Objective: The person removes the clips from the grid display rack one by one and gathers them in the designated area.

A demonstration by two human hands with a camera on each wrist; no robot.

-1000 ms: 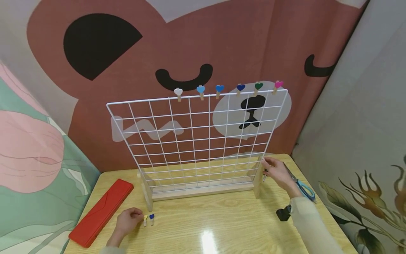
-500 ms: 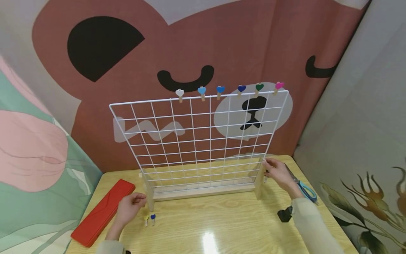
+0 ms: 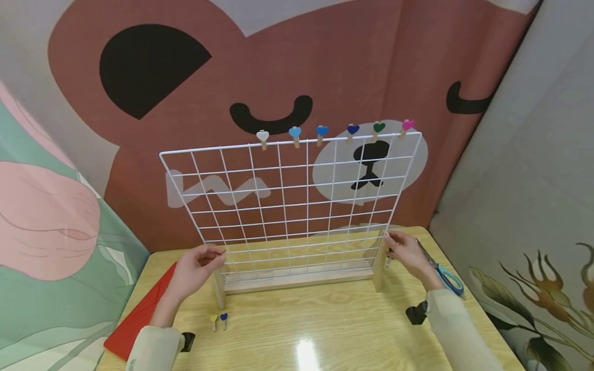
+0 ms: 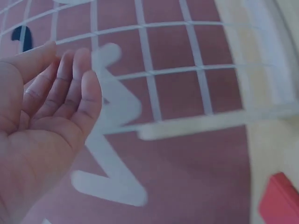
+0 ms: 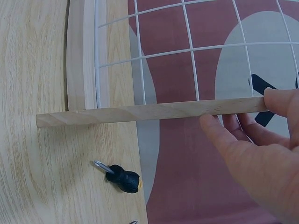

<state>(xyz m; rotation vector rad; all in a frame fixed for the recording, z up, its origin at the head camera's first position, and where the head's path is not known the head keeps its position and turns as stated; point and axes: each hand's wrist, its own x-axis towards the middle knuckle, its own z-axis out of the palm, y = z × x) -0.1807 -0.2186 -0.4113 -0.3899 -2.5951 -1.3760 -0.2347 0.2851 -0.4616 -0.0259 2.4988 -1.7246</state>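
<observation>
A white wire grid panel (image 3: 297,206) stands upright in a wooden stand (image 3: 297,280). Heart-topped mini clothespins in several colours line its top wire, from a white one (image 3: 263,138) to a pink one (image 3: 407,127) near the right corner. My right hand (image 3: 408,253) grips the stand's right wooden upright (image 5: 154,112) near its upper end, as the right wrist view shows. On the other side my left hand (image 3: 197,269) is raised beside the left upright (image 3: 218,288) and overlaps the grid's lower left corner. Its fingers (image 4: 91,91) are loosely bent, with nothing in them.
Two clothespins, a yellow heart (image 3: 214,320) and a blue heart (image 3: 224,319), lie on the table (image 3: 269,330) at front left. A red case (image 3: 139,319) is partly behind my left arm. Right of the stand lie scissors (image 3: 449,281) and a stubby black screwdriver (image 5: 124,179).
My left hand has risen from beside the two loose clothespins on the table to the grid's lower left corner. The right hand stays at the right upright.
</observation>
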